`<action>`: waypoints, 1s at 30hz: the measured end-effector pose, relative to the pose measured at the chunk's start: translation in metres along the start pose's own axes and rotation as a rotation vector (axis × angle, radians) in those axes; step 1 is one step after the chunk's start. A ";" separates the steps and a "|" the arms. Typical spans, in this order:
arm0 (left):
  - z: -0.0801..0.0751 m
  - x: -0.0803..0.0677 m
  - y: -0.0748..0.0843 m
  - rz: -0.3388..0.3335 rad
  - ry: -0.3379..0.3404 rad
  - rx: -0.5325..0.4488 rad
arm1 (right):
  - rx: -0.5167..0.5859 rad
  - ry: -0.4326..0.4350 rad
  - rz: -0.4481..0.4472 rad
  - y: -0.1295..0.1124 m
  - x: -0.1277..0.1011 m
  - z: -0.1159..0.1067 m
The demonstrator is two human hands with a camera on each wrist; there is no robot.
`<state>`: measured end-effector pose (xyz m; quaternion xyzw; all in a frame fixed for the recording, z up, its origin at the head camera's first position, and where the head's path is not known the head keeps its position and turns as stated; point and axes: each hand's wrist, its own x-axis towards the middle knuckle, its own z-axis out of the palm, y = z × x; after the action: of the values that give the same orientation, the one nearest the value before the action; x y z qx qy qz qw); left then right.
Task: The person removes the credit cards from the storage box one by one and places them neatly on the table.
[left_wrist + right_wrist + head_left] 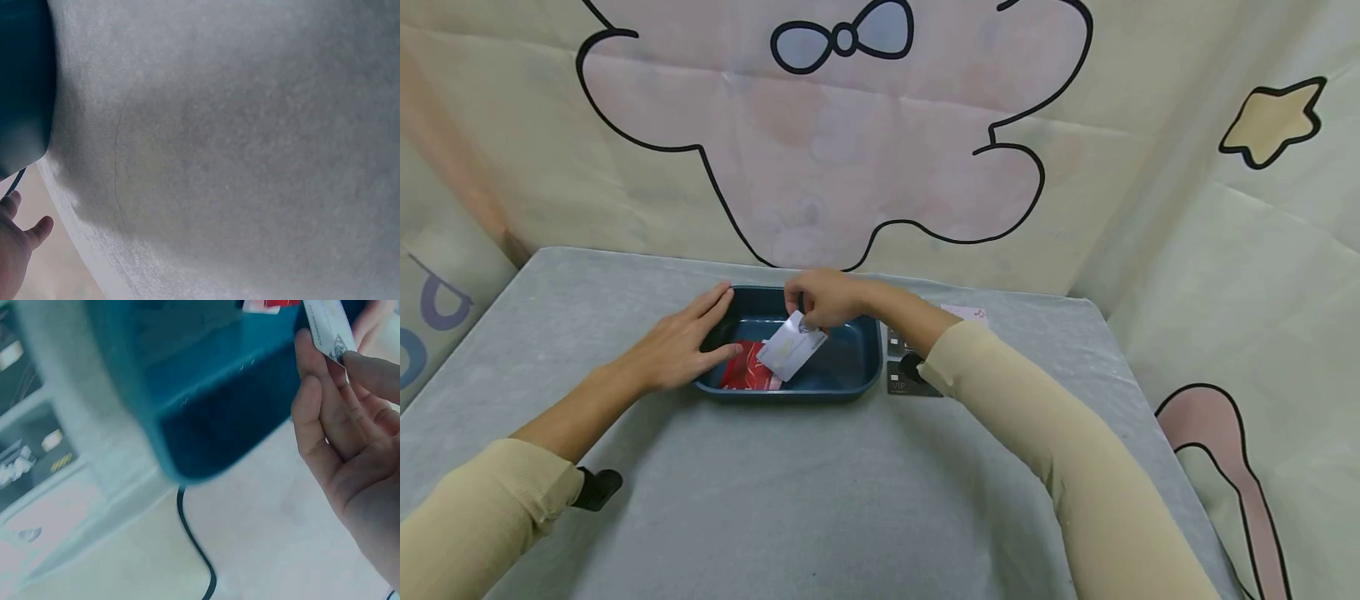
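My right hand pinches a white card by one corner, above the inside of a dark blue tray. In the right wrist view the thumb presses the card against the fingers. Red cards with pale lines lie at the left in the tray, partly behind the white card. My left hand rests at the tray's left rim with its fingers stretched out and its thumb over the edge. In the left wrist view only part of that hand shows, beside the tray's outer wall.
Right of the tray, dark cards, one marked VIP, lie on the grey cloth, partly covered by the right forearm. Behind them is a pale pink card. A printed curtain hangs at the table's far edge.
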<state>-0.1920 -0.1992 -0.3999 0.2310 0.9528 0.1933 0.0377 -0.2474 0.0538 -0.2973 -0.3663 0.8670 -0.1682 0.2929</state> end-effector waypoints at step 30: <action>-0.002 0.000 0.002 -0.006 -0.018 0.003 | 0.267 0.140 0.114 0.061 -0.105 -0.020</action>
<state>-0.1914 -0.1980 -0.3971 0.2298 0.9534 0.1897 0.0468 -0.2337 0.1732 -0.2723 -0.2616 0.8746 -0.2904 0.2870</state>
